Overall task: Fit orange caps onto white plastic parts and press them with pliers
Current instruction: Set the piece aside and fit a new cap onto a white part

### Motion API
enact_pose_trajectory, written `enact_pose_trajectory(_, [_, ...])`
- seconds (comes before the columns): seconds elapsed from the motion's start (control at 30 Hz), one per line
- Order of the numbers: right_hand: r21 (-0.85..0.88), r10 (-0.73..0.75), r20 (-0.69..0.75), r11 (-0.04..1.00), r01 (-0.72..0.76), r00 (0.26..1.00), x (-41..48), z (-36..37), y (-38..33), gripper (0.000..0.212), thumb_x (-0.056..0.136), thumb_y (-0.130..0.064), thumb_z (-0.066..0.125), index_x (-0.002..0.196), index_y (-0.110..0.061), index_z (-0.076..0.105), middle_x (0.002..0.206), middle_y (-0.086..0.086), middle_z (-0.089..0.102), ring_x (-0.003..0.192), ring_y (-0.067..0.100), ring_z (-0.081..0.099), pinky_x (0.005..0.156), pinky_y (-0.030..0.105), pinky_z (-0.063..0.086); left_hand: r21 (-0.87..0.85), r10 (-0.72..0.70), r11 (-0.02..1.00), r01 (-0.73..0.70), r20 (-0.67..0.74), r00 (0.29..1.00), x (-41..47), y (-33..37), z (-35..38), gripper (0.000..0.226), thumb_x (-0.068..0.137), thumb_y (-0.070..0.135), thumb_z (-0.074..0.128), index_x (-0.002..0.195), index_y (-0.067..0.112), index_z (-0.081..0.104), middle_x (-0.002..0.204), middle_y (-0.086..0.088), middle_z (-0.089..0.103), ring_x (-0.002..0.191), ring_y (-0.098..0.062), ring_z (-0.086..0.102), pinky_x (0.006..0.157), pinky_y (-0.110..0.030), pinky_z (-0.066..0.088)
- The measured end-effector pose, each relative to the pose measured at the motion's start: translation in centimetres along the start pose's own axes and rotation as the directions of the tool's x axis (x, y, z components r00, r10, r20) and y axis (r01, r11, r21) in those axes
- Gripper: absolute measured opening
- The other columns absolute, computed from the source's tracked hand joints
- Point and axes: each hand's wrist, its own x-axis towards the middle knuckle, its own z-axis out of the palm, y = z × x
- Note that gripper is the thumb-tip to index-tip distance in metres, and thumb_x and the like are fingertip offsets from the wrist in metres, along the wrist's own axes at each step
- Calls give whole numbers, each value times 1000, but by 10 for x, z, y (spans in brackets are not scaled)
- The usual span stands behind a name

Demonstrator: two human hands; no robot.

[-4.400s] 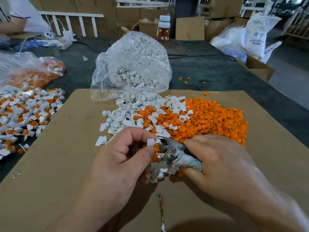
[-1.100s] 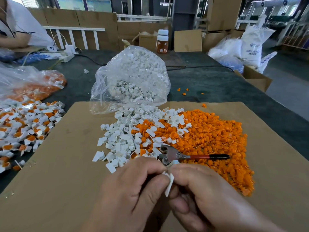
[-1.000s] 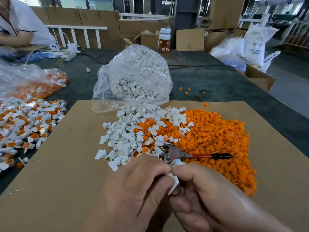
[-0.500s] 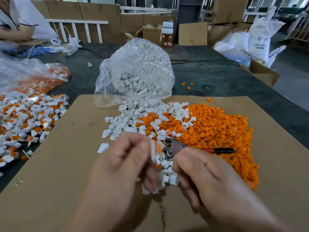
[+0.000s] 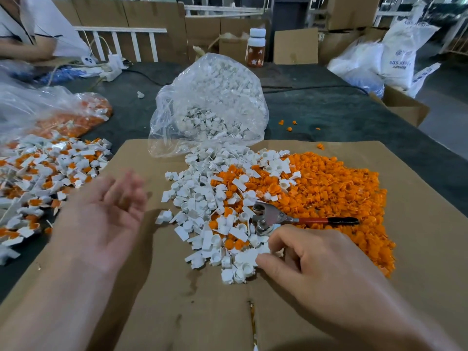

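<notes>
Loose white plastic parts [image 5: 202, 201] lie heaped on the cardboard sheet [image 5: 417, 198], next to a pile of orange caps [image 5: 342, 188]. The pliers [image 5: 278, 218], with red and black handles, lie on the piles, jaws to the left. My right hand [image 5: 316, 262] reaches into the near edge of the white parts, thumb and fingers curled around one or more of them. My left hand [image 5: 106, 211] hovers palm up, blurred, over the sheet's left edge, fingers spread and holding nothing.
A clear bag of white parts [image 5: 210, 107] stands behind the piles. Fitted white-and-orange pieces [image 5: 45, 178] are heaped at the left beside another bag [image 5: 50, 110]. A bottle [image 5: 255, 46], boxes and sacks sit at the back. A person sits at the far left.
My left hand swung out to the left and opened; the fitted piece it held is gone from it. My right hand dropped onto the near white parts. The pliers stayed on the pile.
</notes>
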Motion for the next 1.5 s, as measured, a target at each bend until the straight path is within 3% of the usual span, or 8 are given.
enact_pose_trajectory(0.13, [-69,-25,98,997,32,995,-2,2,-4,57,70,-83,31,107,-41,41,69,-13,50,67,3,50,54,20,35,436,175,887,-154,-10,984,-41,12,34,17,83,46,72,88,30,74,73,3,73,52,-5,61,46,-25,51])
enact_pose_trajectory(0.23, [-148,-47,115,987,64,992,-1,5,-4,57,78,-80,39,117,-39,31,72,-11,49,70,7,50,56,19,34,799,130,490,-350,330,935,-68,16,46,60,64,92,50,90,42,67,64,15,66,49,-1,57,46,-29,48])
enact_pose_trajectory(0.37, [-203,-61,88,976,78,994,2,9,-5,46,85,-72,43,113,-36,34,83,-10,52,76,15,52,56,31,35,842,51,141,-521,519,853,-76,-5,53,68,51,104,39,92,51,52,67,16,62,59,-8,58,53,-44,53])
enact_pose_trajectory(0.5, [-192,-86,86,976,101,993,3,16,-6,39,91,-62,43,116,-33,37,99,-8,58,85,18,56,66,37,46,816,106,27,-577,572,813,-76,-17,52,65,55,100,42,97,51,46,84,27,54,70,0,53,53,-36,51])
enact_pose_trajectory(0.6, [-188,-98,85,976,113,992,4,19,-6,31,95,-56,41,117,-33,40,100,-7,58,90,20,58,72,40,49,778,86,57,-625,620,780,-79,-21,57,54,61,86,51,102,52,43,105,36,43,87,5,49,62,-30,49])
enact_pose_trajectory(0.83, [-144,-79,41,986,84,996,5,19,-4,13,99,-40,43,109,-33,47,92,-10,57,78,12,53,58,26,36,664,149,73,-744,730,667,-86,-23,70,17,85,48,58,98,41,49,93,19,53,77,-8,57,60,-40,54])
enact_pose_trajectory(1.3, [175,23,-132,985,0,991,7,21,6,16,95,-44,55,91,-34,44,58,-10,44,64,-2,51,59,16,41,737,322,176,-653,584,745,-86,-26,75,27,95,55,48,77,35,52,81,18,53,84,-4,55,56,-15,39])
enact_pose_trajectory(1.5, [364,78,-126,931,-27,989,7,21,6,12,93,-49,51,92,-40,44,80,-14,61,58,7,59,49,26,48,748,300,267,-608,534,790,-89,-26,78,11,82,48,57,79,38,55,97,25,54,93,1,53,58,-15,40])
